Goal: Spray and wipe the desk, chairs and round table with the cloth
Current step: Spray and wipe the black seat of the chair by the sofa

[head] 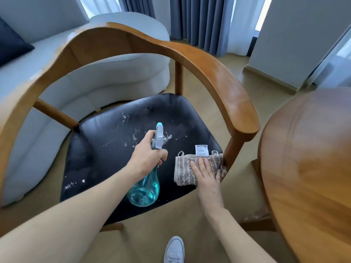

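Observation:
A wooden chair (212, 67) with a curved back and a black leather seat (106, 149) fills the middle of the head view. White spray droplets speckle the seat. My left hand (146, 154) grips the neck of a teal spray bottle (146, 190), nozzle pointing away over the seat. My right hand (207, 173) presses flat on a folded beige cloth (184, 169) lying at the seat's front right corner. The round wooden table (307, 168) stands at the right.
A pale grey sofa (106, 80) with a dark cushion (11, 46) sits close behind the chair on the left. Blue curtains (201, 19) hang at the back. A grey shoe (173, 249) stands on the wooden floor below the chair.

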Demonstrator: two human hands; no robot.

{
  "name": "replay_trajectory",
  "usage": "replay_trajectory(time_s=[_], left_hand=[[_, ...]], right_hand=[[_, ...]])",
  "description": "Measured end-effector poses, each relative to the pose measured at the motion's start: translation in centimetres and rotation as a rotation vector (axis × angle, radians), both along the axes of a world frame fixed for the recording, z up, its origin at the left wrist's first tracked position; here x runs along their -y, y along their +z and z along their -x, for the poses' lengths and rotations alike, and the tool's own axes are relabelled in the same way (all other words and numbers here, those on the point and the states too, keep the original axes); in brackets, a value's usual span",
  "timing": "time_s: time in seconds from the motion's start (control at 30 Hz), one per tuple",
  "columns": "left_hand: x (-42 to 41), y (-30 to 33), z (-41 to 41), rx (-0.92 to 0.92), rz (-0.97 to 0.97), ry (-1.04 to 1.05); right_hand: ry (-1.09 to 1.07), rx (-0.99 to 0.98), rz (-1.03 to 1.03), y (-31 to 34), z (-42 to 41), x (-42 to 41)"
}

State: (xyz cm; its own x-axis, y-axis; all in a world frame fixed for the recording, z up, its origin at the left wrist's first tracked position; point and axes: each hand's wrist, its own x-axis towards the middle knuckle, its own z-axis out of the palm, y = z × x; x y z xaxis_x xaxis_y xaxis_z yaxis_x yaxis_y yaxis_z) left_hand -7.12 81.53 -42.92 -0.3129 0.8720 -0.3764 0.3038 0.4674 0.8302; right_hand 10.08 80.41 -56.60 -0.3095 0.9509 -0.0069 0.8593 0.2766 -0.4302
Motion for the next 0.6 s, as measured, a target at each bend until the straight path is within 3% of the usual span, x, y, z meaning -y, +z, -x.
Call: replay_trajectory(time_s=[0.13, 0.4, 0.6], left_hand=[[1.3, -0.2, -0.4, 0.026, -0.004, 0.023], [2.3, 0.0, -0.7, 0.059, 0.006, 0.012], [-0.1, 1.3, 1.6, 0.039, -0.003, 0.009]], right_hand=[[-0.001, -0.07, 0.084, 0.4, -1.1, 2.1], [0.034, -0.023, 0.342, 3.8, -2.4, 3.4], [-0.095, -0.326, 0.291, 6.7, -1.0, -0.5]])
